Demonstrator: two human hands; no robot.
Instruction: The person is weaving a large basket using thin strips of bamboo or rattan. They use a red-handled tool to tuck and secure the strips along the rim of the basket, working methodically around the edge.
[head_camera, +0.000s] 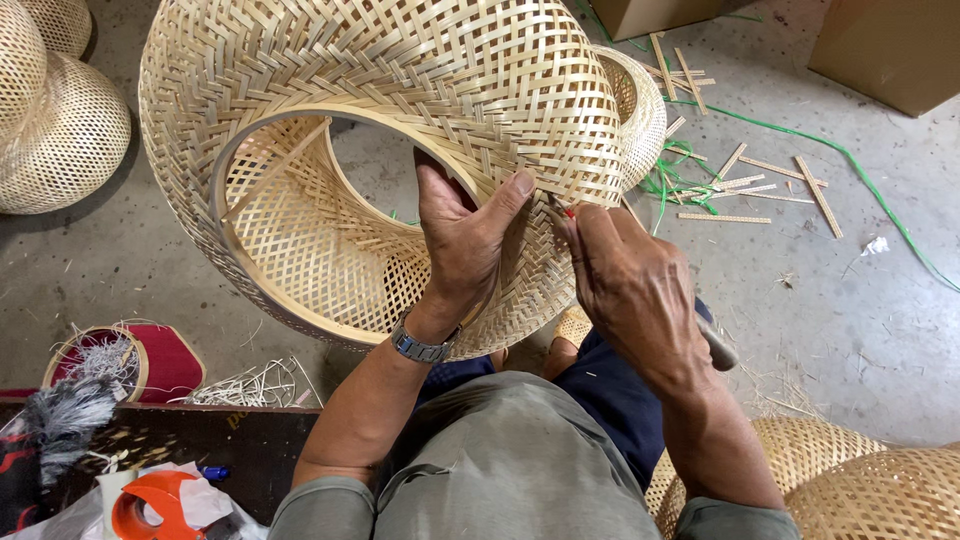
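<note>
1. Centrally, a large woven bamboo shade is seen propped on its side over the lap, just ahead of both hands, its round opening turned toward the camera and its long axis running away from the body and slightly to the left. The weave is open and diagonal, pale straw in colour, stiffened by a smooth bent hoop at the mouth.
2. The concrete floor is strewn with cut bamboo slats and green strapping to the right, well apart from the hands.
3. More woven shades are stacked at upper left, and others lie at lower right beside the knee.
4. The left hand is clamped on the near edge of the shade, fingers reaching inside the opening and thumb pressed flat on the outer weave.
5. The right hand is held just beside it, touching the weave on the outer wall; it is closed around a small tool, whose handle end shows behind the palm and whose reddish tip meets the strips.
6. The two hands are set close together, with the left slightly nearer the opening.
</note>
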